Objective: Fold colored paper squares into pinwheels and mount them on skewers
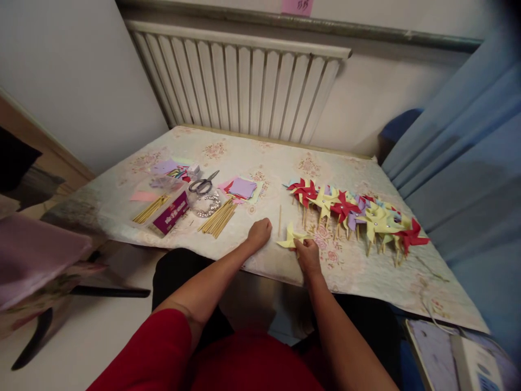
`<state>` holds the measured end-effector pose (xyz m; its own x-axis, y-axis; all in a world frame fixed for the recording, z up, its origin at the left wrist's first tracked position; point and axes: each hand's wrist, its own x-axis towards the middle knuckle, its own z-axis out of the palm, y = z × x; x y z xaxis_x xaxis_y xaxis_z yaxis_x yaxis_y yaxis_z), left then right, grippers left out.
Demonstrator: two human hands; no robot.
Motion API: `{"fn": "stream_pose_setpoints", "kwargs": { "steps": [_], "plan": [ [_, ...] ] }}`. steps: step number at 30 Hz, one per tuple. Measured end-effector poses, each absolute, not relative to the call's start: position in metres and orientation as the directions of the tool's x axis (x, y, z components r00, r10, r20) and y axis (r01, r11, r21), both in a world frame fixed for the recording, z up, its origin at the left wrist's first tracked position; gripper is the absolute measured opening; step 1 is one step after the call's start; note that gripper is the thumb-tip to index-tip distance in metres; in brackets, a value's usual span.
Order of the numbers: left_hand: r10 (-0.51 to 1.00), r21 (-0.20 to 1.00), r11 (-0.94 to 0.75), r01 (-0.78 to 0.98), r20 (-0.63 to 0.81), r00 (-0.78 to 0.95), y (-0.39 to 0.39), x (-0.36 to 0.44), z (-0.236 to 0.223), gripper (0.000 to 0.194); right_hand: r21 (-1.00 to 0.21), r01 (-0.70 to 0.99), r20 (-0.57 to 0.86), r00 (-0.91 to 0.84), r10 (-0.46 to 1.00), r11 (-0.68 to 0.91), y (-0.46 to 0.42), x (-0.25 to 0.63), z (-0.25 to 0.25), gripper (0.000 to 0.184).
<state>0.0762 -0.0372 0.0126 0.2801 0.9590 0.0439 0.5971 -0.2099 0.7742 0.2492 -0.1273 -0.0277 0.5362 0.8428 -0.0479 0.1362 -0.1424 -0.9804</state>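
Observation:
Between the finger and thumb of my right hand [308, 256] is a yellow paper pinwheel [290, 237], held low over the table's near edge. My left hand [260, 232] rests closed on the tabletop just left of it; what it grips, if anything, is hidden. A single wooden stick [280, 220] lies behind the pinwheel, between the hands. Left of my left hand is a bundle of wooden sticks [218, 220], beside a round clear dish [205, 205] of small shiny pieces.
Scissors [201, 185] and stacked coloured paper squares [243, 188] lie farther back. A clear plastic box [165, 209] with sticks stands at left. Finished red, yellow and purple pinwheels [345, 206] crowd the right side. A radiator [244, 81] backs the flowered table; a blue curtain [459, 146] hangs right.

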Motion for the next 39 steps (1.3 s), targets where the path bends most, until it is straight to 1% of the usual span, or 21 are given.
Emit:
{"fn": "stream_pose_setpoints", "kwargs": {
  "steps": [1, 3, 4, 6, 8, 9, 10, 12, 15, 19, 22, 24, 29, 34, 39],
  "plan": [
    [0.950, 0.762, -0.240, 0.601, 0.056, 0.308, -0.037, 0.078, 0.014, 0.016, -0.981, 0.130, -0.053, 0.532, 0.845, -0.143, -0.127, 0.249, -0.028, 0.030],
    [0.909, 0.692, -0.357, 0.628, 0.102, 0.404, -0.035, 0.081, 0.017, 0.022, -0.981, 0.121, -0.065, 0.528, 0.847, -0.151, -0.127, 0.249, -0.027, 0.028],
    [0.873, 0.622, -0.440, 0.648, 0.129, 0.469, -0.034, 0.083, 0.018, 0.027, -0.981, 0.121, -0.069, 0.528, 0.847, -0.155, -0.127, 0.249, -0.026, 0.028],
    [0.777, 0.416, -0.611, 0.674, 0.151, 0.611, -0.031, 0.086, 0.020, 0.030, -0.980, 0.121, -0.071, 0.529, 0.846, -0.158, -0.127, 0.248, -0.025, 0.028],
    [0.692, 0.212, -0.717, 0.664, 0.109, 0.713, -0.027, 0.088, 0.021, 0.027, -0.982, 0.114, -0.071, 0.529, 0.845, -0.154, -0.127, 0.248, -0.023, 0.028],
    [0.668, 0.138, -0.743, 0.655, 0.076, 0.741, -0.025, 0.088, 0.021, 0.025, -0.983, 0.106, -0.072, 0.527, 0.847, -0.150, -0.127, 0.248, -0.023, 0.027],
    [0.653, 0.084, -0.757, 0.648, 0.046, 0.756, -0.023, 0.088, 0.021, 0.024, -0.984, 0.100, -0.072, 0.526, 0.847, -0.146, -0.127, 0.248, -0.023, 0.027],
    [0.642, 0.025, -0.767, 0.641, 0.016, 0.767, -0.021, 0.087, 0.021, 0.023, -0.985, 0.098, -0.069, 0.526, 0.848, -0.141, -0.127, 0.247, -0.023, 0.026],
    [0.670, -0.004, -0.742, 0.670, 0.023, 0.742, -0.020, 0.084, 0.022, 0.025, -0.986, 0.106, -0.055, 0.526, 0.849, -0.130, -0.126, 0.247, -0.022, 0.027],
    [0.713, -0.014, -0.699, 0.715, 0.065, 0.698, -0.021, 0.083, 0.023, 0.037, -0.990, 0.075, -0.061, 0.529, 0.846, -0.118, -0.124, 0.247, -0.024, 0.026],
    [0.673, -0.005, -0.736, 0.677, 0.101, 0.733, -0.022, 0.087, 0.022, 0.048, -0.991, 0.075, -0.057, 0.530, 0.846, -0.114, -0.123, 0.248, -0.028, 0.027],
    [0.630, -0.006, -0.774, 0.633, 0.102, 0.770, -0.021, 0.093, 0.021, 0.051, -0.992, 0.057, -0.066, 0.518, 0.853, -0.112, -0.122, 0.248, -0.029, 0.027],
    [0.548, 0.025, -0.836, 0.549, 0.104, 0.830, -0.006, 0.112, 0.019, 0.050, -0.994, -0.033, -0.109, 0.499, 0.860, -0.107, -0.123, 0.245, -0.024, 0.024],
    [0.522, 0.101, -0.853, 0.513, 0.101, 0.847, 0.015, 0.132, 0.020, 0.045, -0.993, -0.035, -0.117, 0.505, 0.855, -0.116, -0.126, 0.244, -0.019, 0.020],
    [0.478, 0.083, -0.878, 0.472, 0.084, 0.874, 0.032, 0.151, 0.021, 0.038, -0.992, -0.043, -0.122, 0.502, 0.856, -0.116, -0.125, 0.244, -0.022, 0.017]
  ]
}}
